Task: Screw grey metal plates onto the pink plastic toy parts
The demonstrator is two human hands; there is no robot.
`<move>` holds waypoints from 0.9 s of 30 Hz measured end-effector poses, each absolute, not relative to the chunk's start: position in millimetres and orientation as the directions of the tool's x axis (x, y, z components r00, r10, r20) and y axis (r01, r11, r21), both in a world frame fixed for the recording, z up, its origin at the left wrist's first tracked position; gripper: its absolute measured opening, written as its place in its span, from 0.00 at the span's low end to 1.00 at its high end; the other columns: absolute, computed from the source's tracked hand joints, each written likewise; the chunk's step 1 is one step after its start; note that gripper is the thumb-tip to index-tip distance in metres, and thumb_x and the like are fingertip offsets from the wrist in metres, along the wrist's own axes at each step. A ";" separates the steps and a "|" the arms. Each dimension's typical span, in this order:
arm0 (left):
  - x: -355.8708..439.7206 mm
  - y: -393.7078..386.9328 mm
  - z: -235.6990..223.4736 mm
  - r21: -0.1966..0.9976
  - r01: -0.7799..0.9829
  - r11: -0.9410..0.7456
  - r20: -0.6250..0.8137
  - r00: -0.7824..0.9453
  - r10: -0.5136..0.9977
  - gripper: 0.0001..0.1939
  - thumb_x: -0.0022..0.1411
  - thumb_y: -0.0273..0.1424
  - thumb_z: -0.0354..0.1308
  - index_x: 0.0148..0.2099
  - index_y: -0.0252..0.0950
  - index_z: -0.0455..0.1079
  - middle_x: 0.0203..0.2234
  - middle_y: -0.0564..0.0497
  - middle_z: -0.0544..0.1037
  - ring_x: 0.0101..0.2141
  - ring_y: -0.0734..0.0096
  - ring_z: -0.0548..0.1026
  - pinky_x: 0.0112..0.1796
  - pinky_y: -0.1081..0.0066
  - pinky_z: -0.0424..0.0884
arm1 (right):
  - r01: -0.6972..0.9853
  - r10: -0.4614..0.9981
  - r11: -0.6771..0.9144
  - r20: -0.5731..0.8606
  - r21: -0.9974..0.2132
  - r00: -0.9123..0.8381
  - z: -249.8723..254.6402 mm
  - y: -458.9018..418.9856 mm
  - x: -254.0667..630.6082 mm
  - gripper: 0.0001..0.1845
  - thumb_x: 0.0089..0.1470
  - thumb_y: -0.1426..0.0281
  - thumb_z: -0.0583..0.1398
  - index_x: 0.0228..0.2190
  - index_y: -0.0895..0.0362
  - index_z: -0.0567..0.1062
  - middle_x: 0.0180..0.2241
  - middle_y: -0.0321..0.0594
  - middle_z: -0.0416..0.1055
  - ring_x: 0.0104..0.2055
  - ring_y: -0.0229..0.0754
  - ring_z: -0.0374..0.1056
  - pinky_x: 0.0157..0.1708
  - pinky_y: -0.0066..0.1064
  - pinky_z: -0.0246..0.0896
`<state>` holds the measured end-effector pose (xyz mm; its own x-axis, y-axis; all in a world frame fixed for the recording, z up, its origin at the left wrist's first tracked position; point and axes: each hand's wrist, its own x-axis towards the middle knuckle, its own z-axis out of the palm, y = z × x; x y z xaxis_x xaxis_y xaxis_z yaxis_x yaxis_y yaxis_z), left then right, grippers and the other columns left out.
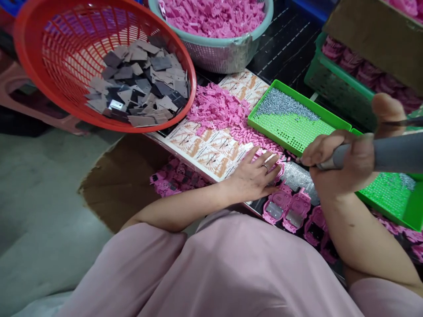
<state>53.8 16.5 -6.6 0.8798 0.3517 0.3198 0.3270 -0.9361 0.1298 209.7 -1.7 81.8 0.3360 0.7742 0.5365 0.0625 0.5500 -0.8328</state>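
Note:
My right hand is wrapped round a grey cylindrical power screwdriver, held level, its narrow end pointing left. My left hand lies with fingers spread at the table edge, over small pink plastic pieces; what is under the fingertips is hidden. Beside its fingers is a silvery-grey pad. Pink plastic housings, one with a grey plate, stand in a row along the near edge between my hands. Behind them, a green perforated tray holds many small screws.
A red basket of grey and black plates leans at the left. Behind sits a pale green basket of pink parts. A second green tray is at the right. A cardboard box with pink assemblies stands below the table edge.

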 end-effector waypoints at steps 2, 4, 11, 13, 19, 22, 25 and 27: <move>53.7 16.7 -5.6 0.134 0.326 -0.936 0.318 0.880 0.352 0.27 0.69 0.48 0.43 0.59 0.35 0.65 0.58 0.42 0.67 0.59 0.55 0.62 0.61 0.46 0.49 | 0.035 0.741 0.609 0.584 -0.793 0.331 75.5 -0.8 207.0 0.09 0.56 0.64 0.60 0.25 0.51 0.73 0.12 0.27 0.57 0.10 0.34 0.54 0.09 0.27 0.52; 53.6 16.6 -5.3 0.134 0.323 -0.937 0.321 0.880 0.350 0.27 0.68 0.48 0.45 0.58 0.35 0.65 0.58 0.42 0.67 0.58 0.54 0.63 0.61 0.46 0.50 | 0.017 0.742 0.615 0.586 -0.788 0.326 69.7 1.4 206.2 0.04 0.56 0.67 0.60 0.29 0.50 0.73 0.13 0.27 0.59 0.11 0.34 0.55 0.10 0.28 0.53; 53.0 16.0 -7.9 0.134 0.328 -0.935 0.342 0.870 0.354 0.27 0.68 0.49 0.45 0.58 0.35 0.65 0.57 0.42 0.68 0.57 0.55 0.64 0.60 0.47 0.53 | -0.006 0.793 0.580 0.563 -0.815 0.233 59.2 1.6 208.3 0.12 0.56 0.68 0.63 0.43 0.45 0.71 0.16 0.25 0.61 0.12 0.35 0.57 0.11 0.28 0.55; 52.9 16.1 -8.9 0.134 0.325 -0.936 0.341 0.872 0.352 0.28 0.68 0.49 0.45 0.58 0.36 0.65 0.58 0.42 0.68 0.57 0.54 0.64 0.60 0.47 0.53 | 0.010 0.809 0.569 0.561 -0.823 0.177 65.2 3.3 210.7 0.16 0.57 0.69 0.61 0.47 0.45 0.70 0.16 0.25 0.63 0.13 0.35 0.58 0.12 0.28 0.57; 53.2 15.7 -9.5 0.081 0.328 -0.941 0.356 0.872 0.335 0.30 0.68 0.52 0.41 0.59 0.35 0.65 0.59 0.43 0.68 0.57 0.54 0.65 0.59 0.48 0.56 | 0.148 0.587 0.697 0.676 -0.702 0.445 87.6 32.4 226.5 0.10 0.54 0.62 0.63 0.24 0.50 0.73 0.11 0.27 0.59 0.11 0.34 0.55 0.09 0.28 0.52; 53.8 15.4 -8.3 0.059 0.337 -0.940 0.338 0.879 0.336 0.30 0.69 0.51 0.39 0.58 0.35 0.64 0.60 0.43 0.67 0.58 0.55 0.65 0.58 0.48 0.56 | 0.235 0.533 0.658 0.663 -0.715 0.525 79.4 49.6 234.2 0.20 0.52 0.57 0.64 0.18 0.52 0.66 0.10 0.28 0.55 0.10 0.34 0.53 0.08 0.29 0.48; 53.9 15.1 -6.4 0.059 0.344 -0.937 0.322 0.882 0.344 0.30 0.69 0.51 0.38 0.57 0.36 0.66 0.60 0.44 0.67 0.58 0.55 0.64 0.58 0.48 0.56 | 0.267 0.553 0.624 0.657 -0.734 0.513 65.7 56.1 237.8 0.15 0.53 0.53 0.63 0.33 0.50 0.70 0.11 0.25 0.55 0.10 0.34 0.52 0.10 0.30 0.48; 53.8 14.8 -5.3 0.068 0.347 -0.936 0.322 0.880 0.349 0.29 0.69 0.51 0.40 0.57 0.36 0.66 0.59 0.44 0.67 0.58 0.55 0.64 0.59 0.49 0.55 | 0.301 0.590 0.574 0.639 -0.762 0.493 59.6 55.0 238.7 0.16 0.55 0.52 0.61 0.38 0.48 0.70 0.11 0.25 0.54 0.11 0.34 0.52 0.11 0.31 0.49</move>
